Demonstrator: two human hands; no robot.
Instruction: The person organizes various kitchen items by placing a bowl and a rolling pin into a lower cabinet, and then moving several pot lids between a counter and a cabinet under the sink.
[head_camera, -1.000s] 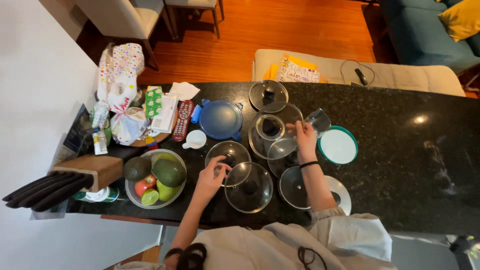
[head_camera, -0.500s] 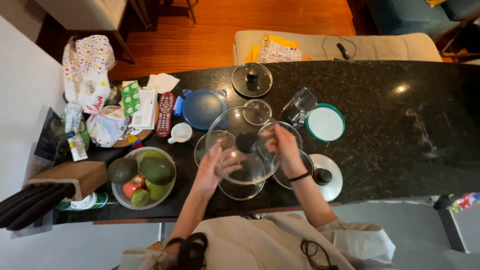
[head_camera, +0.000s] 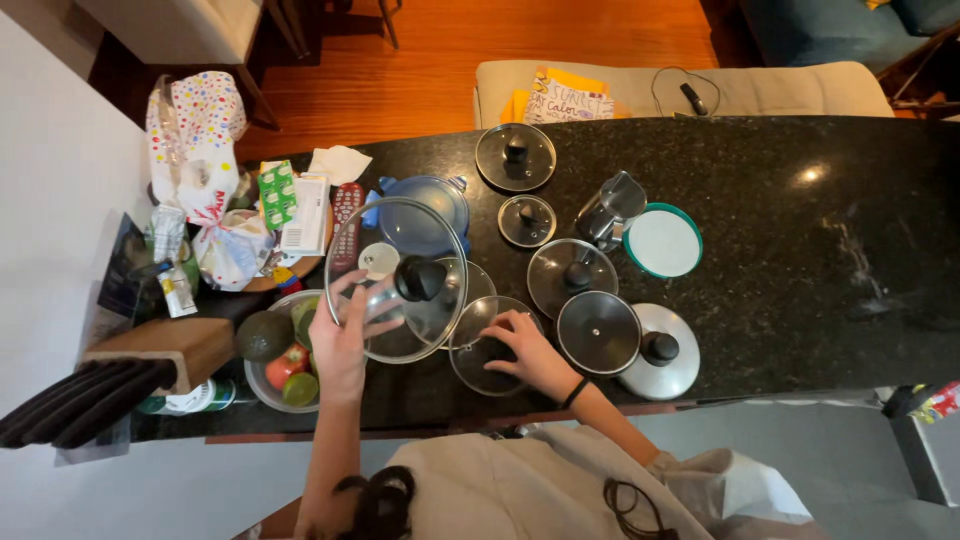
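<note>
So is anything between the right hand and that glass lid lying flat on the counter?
Nothing visible. The right hand already rests on the flat glass lid; the left hand holds a large glass lid raised beside it.

The left hand (head_camera: 342, 345) is lifting a large glass lid (head_camera: 397, 280) above the counter (head_camera: 800, 250) — fruit bowl (head_camera: 262, 375) lying left of the grip, smaller lid (head_camera: 487, 345) lying right — under the right hand (head_camera: 530, 350).

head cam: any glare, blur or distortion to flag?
Head view: sharp, no clear motion blur; ceiling-light glare spot on the black counter; reflections on the glass lid in the left hand; wide-angle lens bends the counter edge; right hand evenly lit.
</note>
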